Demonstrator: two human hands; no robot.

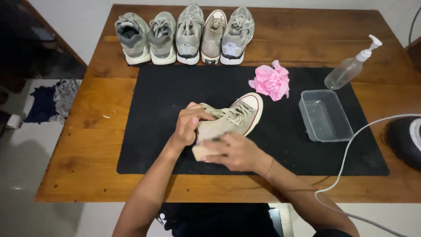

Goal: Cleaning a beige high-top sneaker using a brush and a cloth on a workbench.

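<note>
Beige canvas high-top sneaker lies on its side near the middle of the black mat, white rubber toe cap pointing up and to the right, laces facing the camera. Left hand is curled over the ankle opening, fingers wrapped on the collar, grip clamped on the shoe. Right hand lies across the heel end, fingers pressed down on a pale block-shaped object at the heel; whether that is a brush, a sponge or part of the sole, cannot tell. The mat covers the centre of the wooden bench. Just right of the sneaker, on the mat: a crumpled pink cloth and, further right, a clear rectangular plastic tub. Clear pump bottle lies tilted at the mat's upper right corner. Along the far edge of the bench, a row of five shoes, toes toward the camera: four grey trainers and one beige sneaker matching the held one. White cable runs across the right side of the bench.
</note>
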